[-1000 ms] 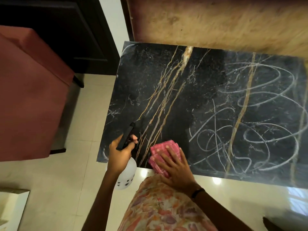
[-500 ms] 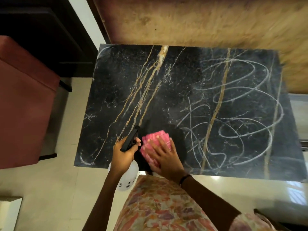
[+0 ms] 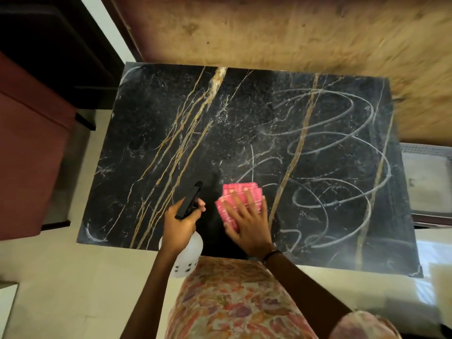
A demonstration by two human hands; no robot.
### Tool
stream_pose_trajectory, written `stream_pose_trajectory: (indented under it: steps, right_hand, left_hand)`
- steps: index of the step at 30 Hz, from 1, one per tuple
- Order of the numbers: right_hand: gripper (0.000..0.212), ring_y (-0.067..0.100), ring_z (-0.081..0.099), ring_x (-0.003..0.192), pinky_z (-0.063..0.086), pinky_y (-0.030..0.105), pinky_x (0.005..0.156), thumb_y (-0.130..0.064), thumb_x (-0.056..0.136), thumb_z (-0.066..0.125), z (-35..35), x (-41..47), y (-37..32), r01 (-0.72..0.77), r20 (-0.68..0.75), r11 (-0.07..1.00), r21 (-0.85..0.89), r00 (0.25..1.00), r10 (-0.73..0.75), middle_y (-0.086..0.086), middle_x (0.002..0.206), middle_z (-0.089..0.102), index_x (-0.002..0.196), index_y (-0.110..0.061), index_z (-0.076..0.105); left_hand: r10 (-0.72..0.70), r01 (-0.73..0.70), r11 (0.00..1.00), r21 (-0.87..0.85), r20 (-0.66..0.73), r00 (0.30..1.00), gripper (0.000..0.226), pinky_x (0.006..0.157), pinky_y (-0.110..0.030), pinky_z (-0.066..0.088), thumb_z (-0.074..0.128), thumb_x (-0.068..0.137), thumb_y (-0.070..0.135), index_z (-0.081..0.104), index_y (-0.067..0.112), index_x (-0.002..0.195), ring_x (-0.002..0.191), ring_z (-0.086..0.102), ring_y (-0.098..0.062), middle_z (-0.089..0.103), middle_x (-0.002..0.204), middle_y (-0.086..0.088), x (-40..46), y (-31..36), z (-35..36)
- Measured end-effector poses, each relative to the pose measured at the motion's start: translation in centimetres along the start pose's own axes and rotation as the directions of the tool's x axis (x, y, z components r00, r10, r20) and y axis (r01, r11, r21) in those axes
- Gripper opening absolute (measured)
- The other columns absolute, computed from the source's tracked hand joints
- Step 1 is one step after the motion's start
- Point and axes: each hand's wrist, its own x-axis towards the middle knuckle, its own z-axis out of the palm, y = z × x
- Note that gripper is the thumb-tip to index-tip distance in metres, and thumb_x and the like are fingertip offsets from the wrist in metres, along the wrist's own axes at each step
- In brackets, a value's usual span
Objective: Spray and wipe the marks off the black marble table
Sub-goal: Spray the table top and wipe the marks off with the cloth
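Left hand (image 3: 179,227) in a closed grip, right hand (image 3: 249,220) flat with fingers spread, palm down

Table (image 3: 156,133) in centre, wall (image 3: 293,30) behind it, chair (image 3: 29,152) to its left. Scribbles (image 3: 342,148) on table's right half. Cloth (image 3: 241,199) on table near front edge, right hand (image 3: 247,221) flat on it. Left hand (image 3: 179,225) just left of cloth, gripping spray bottle (image 3: 188,253) at front edge.
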Motion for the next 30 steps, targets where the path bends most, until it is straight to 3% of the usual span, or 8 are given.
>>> stream_pose_trajectory:
  steps: [4, 7, 11, 16, 18, 20, 24, 30]
  right_hand:
    - [0.056, 0.033, 0.02, 0.145, 0.018, 0.066, 0.11, -0.058, 0.093, 0.033, 1.7, -5.3, 1.8, 0.359, 0.099, 0.93, -0.077, 0.931, -0.352, -0.001, 0.15, 0.041, 0.144, -0.037, 0.036]
    - [0.057, 0.032, 0.032, 0.141, 0.021, 0.064, 0.108, -0.061, 0.091, 0.036, 1.5, -8.4, 7.2, 0.442, 0.086, 0.887, -0.135, 0.897, -0.434, -0.004, 0.145, 0.047, 0.144, -0.04, 0.035]
    - [0.064, 0.031, 0.022, 0.144, 0.018, 0.064, 0.11, -0.058, 0.085, 0.043, -0.8, -6.1, 11.9, 0.274, 0.052, 0.949, -0.155, 0.962, -0.269, 0.001, 0.149, 0.042, 0.145, -0.034, 0.034]
    - [0.066, 0.031, 0.021, 0.145, 0.013, 0.066, 0.111, -0.059, 0.085, 0.041, -2.7, 1.7, 7.8, 0.005, 0.013, 1.0, -0.026, 1.0, -0.005, 0.002, 0.154, 0.033, 0.145, -0.032, 0.036]
    - [0.066, 0.032, 0.023, 0.144, 0.014, 0.07, 0.11, -0.059, 0.086, 0.038, -2.3, 3.3, 4.9, 0.057, 0.003, 0.998, -0.016, 0.998, -0.057, 0.003, 0.153, 0.034, 0.145, -0.031, 0.036]
    - [0.062, 0.033, 0.029, 0.141, 0.017, 0.072, 0.108, -0.058, 0.087, 0.039, -1.8, 2.8, 3.5, 0.224, 0.027, 0.974, -0.034, 0.974, -0.223, 0.002, 0.149, 0.042, 0.142, -0.031, 0.04]
    - [0.063, 0.029, 0.032, 0.141, 0.017, 0.065, 0.112, -0.06, 0.084, 0.044, -1.2, 0.1, 7.4, 0.458, 0.036, 0.886, -0.073, 0.889, -0.456, -0.005, 0.149, 0.041, 0.143, -0.039, 0.035]
    - [0.069, 0.031, 0.02, 0.145, 0.019, 0.066, 0.11, -0.064, 0.084, 0.039, -3.4, 5.6, 11.2, 0.184, 0.056, 0.978, -0.095, 0.982, -0.179, 0.001, 0.154, 0.035, 0.146, -0.035, 0.032]
  left_hand:
    - [0.006, -0.006, 1.0, 0.031, 0.001, 1.0, 0.025, 0.037, -0.019, 0.028, 0.052, 0.085, -0.008, 0.066, 0.012, 0.081, 0.034, 0.032, -0.006, 0.065, 0.078, -0.011, 0.3, 0.1, 1.7]
    - [0.014, -0.014, 0.998, 0.056, 0.003, 1.0, 0.028, 0.038, -0.019, 0.029, 0.052, 0.085, -0.008, 0.066, 0.016, 0.08, 0.034, 0.035, -0.006, 0.066, 0.079, -0.01, 0.4, 0.4, 2.5]
    - [0.012, -0.011, 0.998, 0.061, -0.012, 1.0, 0.029, 0.039, -0.018, 0.031, 0.052, 0.085, -0.007, 0.066, 0.018, 0.08, 0.036, 0.039, -0.005, 0.066, 0.081, -0.01, 0.5, 0.6, 3.4]
    - [0.011, -0.008, 0.998, 0.063, -0.042, 0.999, 0.028, 0.04, -0.019, 0.031, 0.052, 0.084, -0.007, 0.066, 0.017, 0.08, 0.037, 0.039, -0.005, 0.066, 0.08, -0.01, 0.6, 0.6, 4.3]
    - [0.011, -0.008, 0.998, 0.064, -0.045, 0.999, 0.026, 0.04, -0.021, 0.031, 0.053, 0.084, -0.007, 0.066, 0.016, 0.079, 0.036, 0.038, -0.005, 0.065, 0.076, -0.009, 0.8, 0.6, 4.6]
    - [0.023, -0.02, 0.998, 0.065, -0.039, 0.999, 0.023, 0.04, -0.02, 0.031, 0.056, 0.083, -0.005, 0.066, 0.015, 0.077, 0.036, 0.037, -0.006, 0.063, 0.069, -0.008, 1.1, 0.8, 4.8]
    - [0.023, -0.019, 0.997, 0.073, -0.052, 0.998, 0.025, 0.04, -0.02, 0.03, 0.055, 0.083, -0.006, 0.066, 0.015, 0.077, 0.035, 0.038, -0.006, 0.064, 0.074, -0.01, 1.9, 1.2, 4.8]
    - [0.001, 0.001, 0.999, 0.033, -0.058, 0.998, 0.026, 0.041, -0.018, 0.032, 0.053, 0.084, -0.006, 0.066, 0.016, 0.08, 0.039, 0.043, -0.005, 0.066, 0.081, -0.01, 3.7, 1.7, 4.0]
